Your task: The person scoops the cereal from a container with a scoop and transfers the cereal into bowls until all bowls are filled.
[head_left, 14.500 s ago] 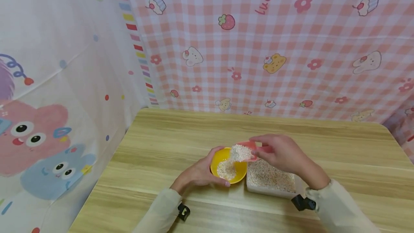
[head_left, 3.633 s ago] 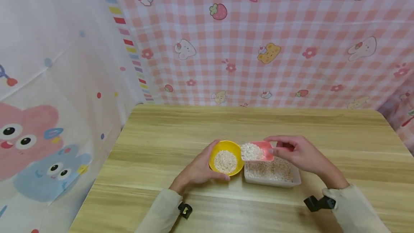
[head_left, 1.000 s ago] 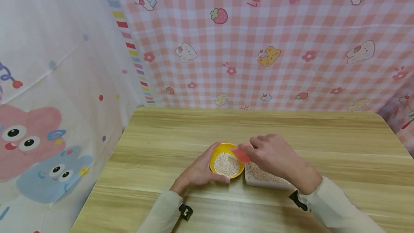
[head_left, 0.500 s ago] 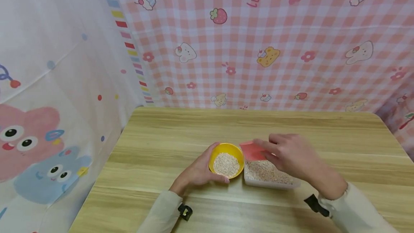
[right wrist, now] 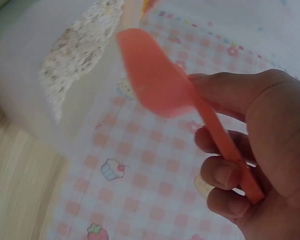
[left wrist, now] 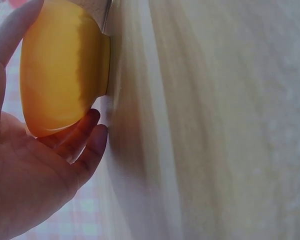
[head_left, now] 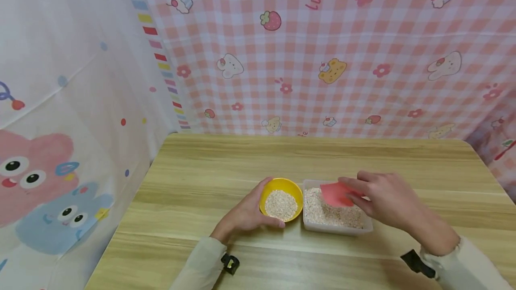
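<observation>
My left hand (head_left: 251, 213) grips the side of a yellow bowl (head_left: 287, 184), thumb and fingers round it. In the left wrist view the bowl (left wrist: 60, 65) stands upright on its foot on the table. Pale oat flakes (head_left: 281, 205) lie inside it. My right hand (head_left: 389, 198) holds a pink scoop (head_left: 334, 194) above a translucent box (head_left: 338, 228) of oat flakes (head_left: 330, 216). The right wrist view shows the fingers curled round the handle of the scoop (right wrist: 155, 75). Its inside is hidden in the head view.
A wood-grain table (head_left: 225, 160) carries bowl and box, which stand side by side, close together. A pink checked cloth (head_left: 250, 35) hangs behind the table. A white cloth with cartoon figures (head_left: 101, 115) hangs at the left.
The right hand has moved the scoop rightward, from over the bowl to over the box. Flakes in the bowl form a larger heap than in the oldest frame. The left hand stays on the bowl.
</observation>
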Action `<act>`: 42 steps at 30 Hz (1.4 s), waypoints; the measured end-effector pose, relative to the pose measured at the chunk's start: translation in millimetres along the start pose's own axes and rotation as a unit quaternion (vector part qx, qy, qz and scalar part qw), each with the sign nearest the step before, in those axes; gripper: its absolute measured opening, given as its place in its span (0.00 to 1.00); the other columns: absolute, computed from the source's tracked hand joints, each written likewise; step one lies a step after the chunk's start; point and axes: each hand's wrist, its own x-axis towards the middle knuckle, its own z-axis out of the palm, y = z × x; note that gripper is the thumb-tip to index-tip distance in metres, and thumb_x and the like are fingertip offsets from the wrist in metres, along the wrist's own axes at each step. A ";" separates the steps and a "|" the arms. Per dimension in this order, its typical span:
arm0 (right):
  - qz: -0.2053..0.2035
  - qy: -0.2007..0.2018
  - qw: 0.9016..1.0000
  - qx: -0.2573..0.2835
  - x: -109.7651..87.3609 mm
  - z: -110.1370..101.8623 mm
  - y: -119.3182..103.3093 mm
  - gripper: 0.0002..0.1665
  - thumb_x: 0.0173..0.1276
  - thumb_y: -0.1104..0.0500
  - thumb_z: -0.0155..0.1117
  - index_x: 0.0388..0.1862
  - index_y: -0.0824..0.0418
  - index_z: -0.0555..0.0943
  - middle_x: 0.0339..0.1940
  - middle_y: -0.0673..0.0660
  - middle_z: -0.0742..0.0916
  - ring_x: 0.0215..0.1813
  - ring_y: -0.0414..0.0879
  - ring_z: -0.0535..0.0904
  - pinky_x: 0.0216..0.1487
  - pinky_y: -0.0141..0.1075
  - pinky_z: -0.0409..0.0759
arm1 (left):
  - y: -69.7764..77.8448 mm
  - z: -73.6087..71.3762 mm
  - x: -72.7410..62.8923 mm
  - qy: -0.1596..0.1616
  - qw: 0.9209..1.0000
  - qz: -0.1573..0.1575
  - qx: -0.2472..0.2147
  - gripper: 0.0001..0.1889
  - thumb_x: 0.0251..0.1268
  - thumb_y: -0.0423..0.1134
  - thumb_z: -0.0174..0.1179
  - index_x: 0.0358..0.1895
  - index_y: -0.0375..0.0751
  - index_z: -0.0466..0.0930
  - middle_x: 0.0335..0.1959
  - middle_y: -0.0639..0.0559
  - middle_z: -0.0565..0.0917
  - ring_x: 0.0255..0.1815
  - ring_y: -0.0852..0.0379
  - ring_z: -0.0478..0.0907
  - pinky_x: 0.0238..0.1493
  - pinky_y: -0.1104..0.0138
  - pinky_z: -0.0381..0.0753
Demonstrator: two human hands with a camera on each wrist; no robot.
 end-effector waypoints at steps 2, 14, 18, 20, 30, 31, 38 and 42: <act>0.002 -0.013 1.000 -0.008 -4.2 0.5 2.1 0.22 0.46 0.62 0.79 0.44 0.53 0.88 0.19 0.42 0.72 0.17 0.29 0.56 0.17 0.25 0.53 | 0.2 -0.2 0.2 -0.001 1.000 0.001 -0.001 0.64 0.41 0.52 0.81 0.80 0.51 0.44 0.79 0.49 0.56 0.78 0.48 0.54 0.76 0.47 0.50; 0.040 -0.094 0.995 -0.015 -14.6 1.7 5.3 0.19 0.50 0.62 0.78 0.43 0.51 0.88 0.18 0.41 0.69 0.16 0.31 0.55 0.17 0.27 0.53 | 2.4 -1.7 -1.9 -0.006 1.000 0.008 0.020 0.64 0.43 0.52 0.80 0.80 0.48 0.43 0.80 0.47 0.53 0.78 0.46 0.52 0.76 0.47 0.51; 0.065 -0.149 0.987 -0.018 -13.0 0.6 2.9 0.18 0.53 0.61 0.76 0.44 0.50 0.88 0.19 0.41 0.71 0.17 0.33 0.57 0.18 0.29 0.55 | 3.7 -1.8 -3.0 -0.007 0.999 0.001 0.031 0.65 0.43 0.53 0.80 0.80 0.49 0.43 0.80 0.46 0.51 0.78 0.45 0.52 0.76 0.46 0.51; 0.079 -0.174 0.981 -0.017 -12.1 0.4 1.8 0.17 0.55 0.61 0.75 0.45 0.50 0.88 0.19 0.42 0.72 0.17 0.35 0.57 0.18 0.31 0.56 | 4.7 -2.1 -3.5 -0.007 0.999 -0.001 0.043 0.65 0.42 0.54 0.80 0.81 0.50 0.42 0.80 0.45 0.51 0.78 0.44 0.52 0.75 0.46 0.52; 0.123 -0.221 0.967 0.027 -10.3 4.6 0.6 0.17 0.55 0.61 0.74 0.45 0.52 0.89 0.23 0.43 0.79 0.19 0.35 0.60 0.19 0.31 0.58 | 23.9 -1.6 -5.4 0.067 0.992 0.038 0.104 0.60 0.42 0.60 0.78 0.80 0.53 0.50 0.77 0.45 0.54 0.75 0.47 0.51 0.70 0.46 0.64; 0.126 -0.224 0.966 0.034 -10.3 5.1 0.8 0.17 0.55 0.61 0.74 0.45 0.53 0.89 0.23 0.44 0.80 0.19 0.35 0.60 0.19 0.30 0.58 | 27.7 -0.9 -5.6 0.078 0.991 0.046 0.101 0.59 0.43 0.60 0.77 0.79 0.52 0.52 0.76 0.45 0.55 0.75 0.47 0.51 0.70 0.46 0.65; 0.144 -0.233 0.958 0.080 -13.3 11.3 5.4 0.16 0.59 0.57 0.73 0.47 0.54 0.89 0.30 0.46 0.86 0.21 0.35 0.62 0.21 0.31 0.60 | 54.0 10.9 -6.1 0.094 0.989 0.077 0.085 0.49 0.48 0.52 0.77 0.75 0.45 0.63 0.65 0.46 0.69 0.66 0.50 0.62 0.66 0.54 0.71; 0.156 -0.238 0.952 0.110 -14.8 17.5 8.1 0.16 0.61 0.55 0.73 0.49 0.55 0.88 0.33 0.47 0.88 0.21 0.34 0.62 0.23 0.31 0.62 | 64.4 19.6 -4.1 0.056 0.989 0.076 0.114 0.49 0.49 0.51 0.77 0.74 0.41 0.62 0.49 0.49 0.77 0.44 0.58 0.72 0.51 0.67 0.75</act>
